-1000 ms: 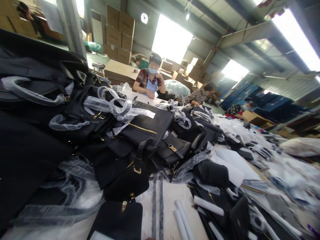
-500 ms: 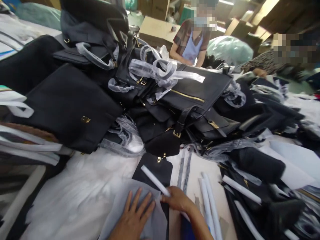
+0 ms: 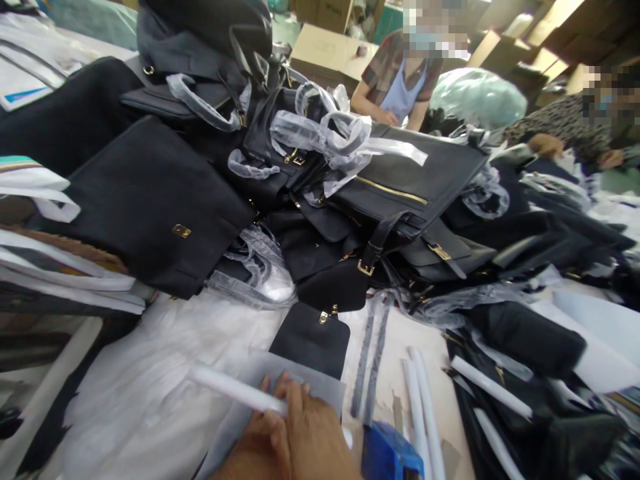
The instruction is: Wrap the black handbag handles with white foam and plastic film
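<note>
My right hand (image 3: 305, 433) is at the bottom edge, its fingers closed on a white paper roll (image 3: 235, 390) that points left across a grey tissue sheet (image 3: 320, 387). Only a small part of my left hand (image 3: 240, 463) shows, beside and under the right one, and its fingers are hidden. The sheet covers the near part of a small black pouch with a gold clasp (image 3: 313, 337). Just beyond it rises a pile of black handbags (image 3: 390, 193) with plastic-wrapped handles.
A blue object (image 3: 390, 457) sits right of my hands. More white paper rolls (image 3: 417, 393) and two grey strips (image 3: 370, 360) lie to the right. A large black bag (image 3: 145, 200) is at left. Two other people (image 3: 405, 87) work across the table.
The view dropped from the hall to the table. My right hand swung the paper roll from pointing up-left to lying leftward over the sheet, and now covers my left hand, which had lain flat.
</note>
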Demonstrator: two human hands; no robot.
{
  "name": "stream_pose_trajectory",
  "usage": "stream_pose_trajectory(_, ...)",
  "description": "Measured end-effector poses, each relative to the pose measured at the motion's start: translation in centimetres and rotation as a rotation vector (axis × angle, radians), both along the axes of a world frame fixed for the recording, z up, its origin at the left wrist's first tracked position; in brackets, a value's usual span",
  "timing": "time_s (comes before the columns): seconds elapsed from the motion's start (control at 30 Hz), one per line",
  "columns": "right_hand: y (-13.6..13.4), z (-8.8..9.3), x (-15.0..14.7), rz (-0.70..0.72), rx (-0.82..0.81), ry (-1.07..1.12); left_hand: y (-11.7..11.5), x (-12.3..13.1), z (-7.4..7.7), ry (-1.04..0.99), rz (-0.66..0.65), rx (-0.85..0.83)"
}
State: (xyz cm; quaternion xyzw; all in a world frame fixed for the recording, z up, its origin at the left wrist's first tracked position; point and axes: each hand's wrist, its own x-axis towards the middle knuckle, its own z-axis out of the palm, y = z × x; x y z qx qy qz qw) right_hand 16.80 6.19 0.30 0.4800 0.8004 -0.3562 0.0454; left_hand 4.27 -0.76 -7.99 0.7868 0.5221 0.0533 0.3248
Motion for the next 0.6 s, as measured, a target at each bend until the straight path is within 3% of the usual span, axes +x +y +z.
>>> stream_pose_trajectory(0.17,-0.3,-3.3,-0.4,-0.039,-0.043,-0.012,0.6,-0.5,1.5,-0.003,-0.13,-0.089)
stream_pose_trajectory(0.37,1.7,-4.9,3.0,-0.248,-0.029,0.013,1.9,-0.5,2.6,0.046,-0.161,-0.235)
stream_pose_trajectory(0.6,1.9,-6.3,4.3,-0.275,-0.047,0.07,2.2,0.0,3.1,0.054,-0.148,-0.231)
